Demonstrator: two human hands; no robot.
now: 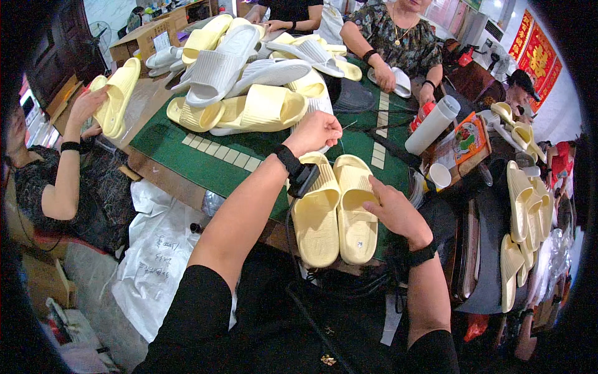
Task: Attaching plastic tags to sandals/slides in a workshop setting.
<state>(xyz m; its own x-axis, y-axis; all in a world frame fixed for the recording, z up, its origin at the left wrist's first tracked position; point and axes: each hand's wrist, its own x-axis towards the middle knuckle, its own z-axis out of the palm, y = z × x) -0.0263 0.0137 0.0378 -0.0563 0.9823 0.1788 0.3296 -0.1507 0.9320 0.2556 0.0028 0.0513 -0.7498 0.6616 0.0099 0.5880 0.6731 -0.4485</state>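
Note:
A pair of pale yellow slide slippers lies side by side at the table's near edge, toes away from me: a left slipper (316, 234) and a right slipper (356, 235). My right hand (402, 215) grips the right slipper's outer side, its thumb reaching over the footbed by the strap. Just beyond the toes, my left hand (316, 133) is closed in a pinch on a thin strand (349, 126); what kind it is I cannot make out. Farther back is a heap of yellow slippers (261, 109) and grey slippers (215, 68).
Small pale tiles (215, 149) line the green mat (180, 146). At right stand a white bottle (433, 124), a paper cup (439, 176) and stacked yellow slippers (520, 199). A co-worker at left holds a yellow slipper (118, 96); another across handles a white slipper (402, 81).

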